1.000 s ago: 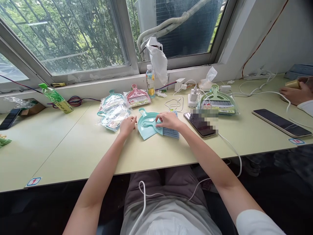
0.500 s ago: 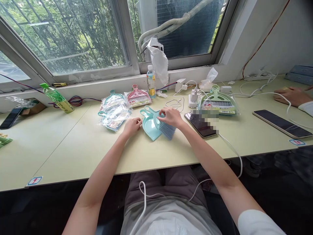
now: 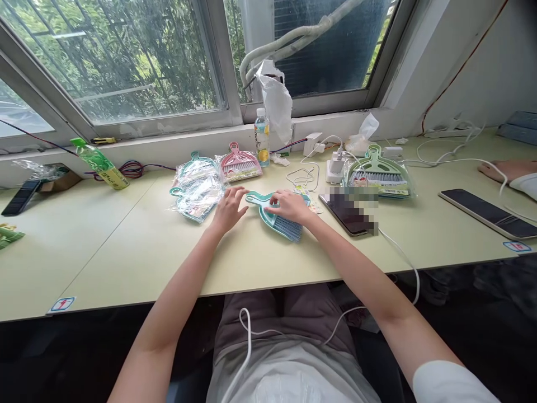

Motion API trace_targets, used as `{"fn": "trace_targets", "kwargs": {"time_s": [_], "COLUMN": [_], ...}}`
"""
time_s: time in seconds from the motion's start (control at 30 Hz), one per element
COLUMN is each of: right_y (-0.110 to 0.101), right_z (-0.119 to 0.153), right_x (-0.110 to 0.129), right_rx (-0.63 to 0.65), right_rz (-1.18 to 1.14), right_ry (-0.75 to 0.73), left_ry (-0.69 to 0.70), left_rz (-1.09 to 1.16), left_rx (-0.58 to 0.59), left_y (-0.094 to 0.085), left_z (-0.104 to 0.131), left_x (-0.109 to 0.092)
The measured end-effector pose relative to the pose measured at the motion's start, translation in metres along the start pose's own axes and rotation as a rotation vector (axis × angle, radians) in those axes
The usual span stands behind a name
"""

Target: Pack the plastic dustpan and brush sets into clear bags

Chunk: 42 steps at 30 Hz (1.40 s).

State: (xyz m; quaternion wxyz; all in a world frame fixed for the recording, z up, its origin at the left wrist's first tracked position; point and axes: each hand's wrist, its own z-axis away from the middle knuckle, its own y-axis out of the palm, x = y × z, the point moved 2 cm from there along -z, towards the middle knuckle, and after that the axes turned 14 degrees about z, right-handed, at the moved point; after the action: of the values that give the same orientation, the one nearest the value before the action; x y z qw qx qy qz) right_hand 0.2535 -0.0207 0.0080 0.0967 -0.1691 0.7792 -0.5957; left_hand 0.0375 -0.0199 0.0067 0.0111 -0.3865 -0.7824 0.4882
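Note:
A teal brush with grey-blue bristles (image 3: 287, 228) lies over a teal dustpan (image 3: 305, 198) on the table, their handles pointing to the left. My right hand (image 3: 291, 206) is closed on the brush near the base of its handle. Just left of the handles, my left hand (image 3: 229, 210) has its fingers apart and holds nothing. Bagged teal sets (image 3: 197, 190) lie beyond it on the left, beside a bagged pink set (image 3: 239, 163). Part of a printed card (image 3: 314, 207) shows behind my right hand.
A phone (image 3: 350, 214) lies right of my right hand, before bagged green sets (image 3: 375, 176). A clear bottle (image 3: 261, 140) and a green one (image 3: 100, 162) are near the window. White cables, another phone (image 3: 489, 212) and a person's hand (image 3: 499, 169) are at right.
The dustpan has turned, and the brush now lies over it with the handles together. My left hand has risen slightly and opened. The other person's hand has moved right.

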Motion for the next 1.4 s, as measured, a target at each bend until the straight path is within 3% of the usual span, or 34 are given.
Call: {"fn": "trace_targets", "kwargs": {"time_s": [0.1,0.23,0.4,0.6,0.73,0.83,1.0,1.2,1.4], "right_y": [-0.002,0.003,0.013,0.017,0.018,0.018,0.017,0.012,0.010], "right_z": [0.002,0.001,-0.002,-0.002,-0.002,-0.002,-0.003,-0.003,-0.002], "right_x": [0.000,0.003,0.006,0.008,0.011,0.012,0.010,0.008,0.010], "right_rx": [0.053,0.004,-0.063,-0.075,-0.082,-0.090,-0.115,-0.155,-0.135], "right_rz": [-0.059,-0.042,-0.014,-0.016,-0.058,-0.077,-0.113,-0.144,-0.156], "right_ry": [-0.022,0.030,0.027,-0.029,-0.044,-0.045,-0.042,-0.053,-0.051], "left_ry": [-0.020,-0.076,-0.072,0.124,0.301,0.341,0.368,0.347,0.219], "left_rz": [0.071,0.236,0.122,-0.168,-0.159,-0.186,-0.218,-0.150,0.054], "left_rx": [0.029,0.120,0.037,0.040,0.177,0.211,0.151,0.088,0.064], "left_y": [0.012,0.026,0.014,0.010,0.012,0.012,0.011,0.004,0.004], "left_z": [0.003,0.003,0.001,0.001,0.001,0.001,0.002,0.003,0.002], "left_x": [0.014,0.026,0.027,0.013,0.004,-0.001,-0.002,-0.003,-0.001]}}
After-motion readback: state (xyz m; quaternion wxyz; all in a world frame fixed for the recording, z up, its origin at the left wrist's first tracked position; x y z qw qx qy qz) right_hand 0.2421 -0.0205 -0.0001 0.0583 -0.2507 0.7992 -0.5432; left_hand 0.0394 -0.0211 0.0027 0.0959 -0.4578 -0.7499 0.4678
